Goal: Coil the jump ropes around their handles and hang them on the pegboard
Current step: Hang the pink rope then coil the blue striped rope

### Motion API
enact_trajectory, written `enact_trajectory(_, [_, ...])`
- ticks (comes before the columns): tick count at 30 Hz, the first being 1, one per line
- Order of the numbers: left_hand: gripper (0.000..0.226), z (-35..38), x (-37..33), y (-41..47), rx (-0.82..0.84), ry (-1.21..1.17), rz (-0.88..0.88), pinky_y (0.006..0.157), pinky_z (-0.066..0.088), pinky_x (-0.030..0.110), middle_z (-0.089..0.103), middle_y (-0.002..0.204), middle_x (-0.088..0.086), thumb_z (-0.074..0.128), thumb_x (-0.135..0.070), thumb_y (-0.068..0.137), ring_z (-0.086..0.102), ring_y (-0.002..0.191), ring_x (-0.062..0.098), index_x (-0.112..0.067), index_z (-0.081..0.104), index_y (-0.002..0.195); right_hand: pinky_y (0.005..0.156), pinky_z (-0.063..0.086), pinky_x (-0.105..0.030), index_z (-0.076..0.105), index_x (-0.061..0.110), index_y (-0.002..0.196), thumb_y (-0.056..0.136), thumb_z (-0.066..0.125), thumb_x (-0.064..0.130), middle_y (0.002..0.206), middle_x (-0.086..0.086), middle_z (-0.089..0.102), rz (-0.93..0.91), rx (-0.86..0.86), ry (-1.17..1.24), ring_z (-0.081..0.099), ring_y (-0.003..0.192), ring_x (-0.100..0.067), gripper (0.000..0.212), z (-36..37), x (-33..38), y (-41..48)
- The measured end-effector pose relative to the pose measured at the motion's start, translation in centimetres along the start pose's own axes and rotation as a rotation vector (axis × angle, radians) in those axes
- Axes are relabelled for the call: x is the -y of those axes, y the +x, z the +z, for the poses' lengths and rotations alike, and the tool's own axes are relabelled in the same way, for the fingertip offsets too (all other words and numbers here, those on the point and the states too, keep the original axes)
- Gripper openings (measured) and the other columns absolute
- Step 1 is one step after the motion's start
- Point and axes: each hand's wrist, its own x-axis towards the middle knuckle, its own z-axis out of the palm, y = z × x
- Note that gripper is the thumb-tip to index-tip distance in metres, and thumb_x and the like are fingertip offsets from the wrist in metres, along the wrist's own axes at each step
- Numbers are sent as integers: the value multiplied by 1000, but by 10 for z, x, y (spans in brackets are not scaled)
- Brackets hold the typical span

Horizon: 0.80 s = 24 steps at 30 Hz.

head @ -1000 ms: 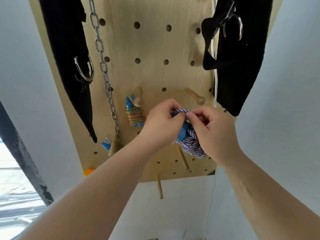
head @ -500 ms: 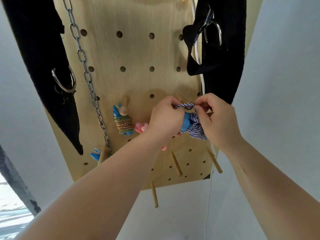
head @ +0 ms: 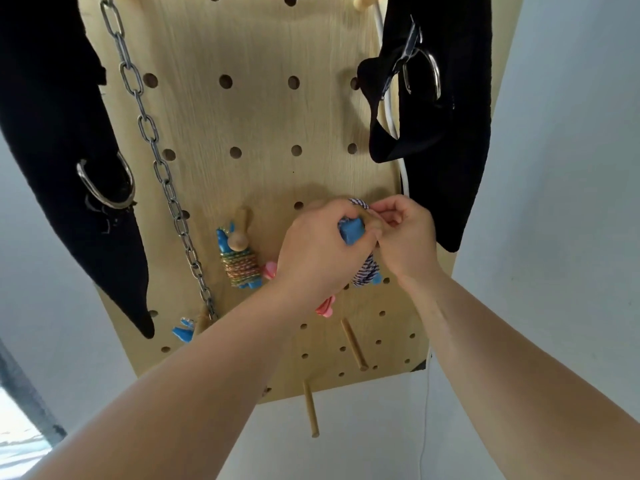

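Blue-handled jump rope [head: 352, 232] held up near the pegboard [head: 263, 126] right edge.
Left hand [head: 317, 252] grips the handle; right hand [head: 410, 239] pinches the rope loop.

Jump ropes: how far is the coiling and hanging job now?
Done: the multicoloured rope is coiled and hangs on a peg. In hand: the left hand grips the coiled striped rope, while the right hand pinches its loop. Left: hooking that loop on the pegboard.
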Motion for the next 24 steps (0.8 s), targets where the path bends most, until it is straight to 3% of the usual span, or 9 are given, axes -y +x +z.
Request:
enact_trajectory(5, [22,0,-1,0,-26,38,58,79,51,33,68,91,-6,75,-38,87,60,88,14,-20,71,99,67,58,-30,68,24,77,89,74,20,73,9,69,98,-82,21,67,68,-3,14,13,0,-2])
enact_trajectory(10, [22,-2,5,-9,2,7,-28,83,54,41,65,100,-6,65,-30,95,61,88,16,-24,72,116,67,57,-27,69,32,77,89,73,17,75,11,71,88,-77,52,67,73,-4,19,12,-2,-12])
enact_trajectory(13, [34,-1,5,-22,13,32,-41,77,59,47,60,114,-3,55,-18,99,69,84,25,-26,65,130,76,56,-25,74,26,98,97,66,29,91,12,74,53,-8,30,69,86,-1,8,3,-9,-23])
enact_trajectory(16, [40,3,4,-40,-4,73,-75,61,58,26,54,126,-4,50,-14,101,70,63,19,-29,57,137,91,54,-27,68,22,121,102,57,31,112,12,67,44,40,9,64,101,0,23,-11,-14,-41])
enact_trajectory(18, [40,4,-4,-53,-85,143,-43,66,48,14,55,120,-4,52,-10,96,65,71,10,-23,60,134,92,49,-19,63,23,126,103,55,27,114,15,61,19,84,-7,59,103,7,25,-23,-13,-57])
enact_trajectory(19, [40,5,-10,-60,-117,192,-29,74,43,14,56,118,-5,54,-9,94,60,82,8,-20,61,132,90,47,-15,62,24,126,103,54,27,113,19,60,15,114,2,58,103,9,25,-30,-13,-65])
enact_trajectory(21, [39,7,-17,-75,-164,274,-48,86,44,26,60,117,-3,57,-14,89,55,102,15,-16,63,128,89,49,-14,62,27,123,103,56,25,111,22,60,12,181,45,59,104,7,22,-44,-13,-83])
enact_trajectory(24, [41,12,-23,-114,-244,344,-136,99,45,43,63,119,3,55,-28,83,56,113,28,-13,65,120,88,48,-14,60,36,117,100,59,29,116,16,61,16,284,75,60,105,1,19,-65,-20,-113])
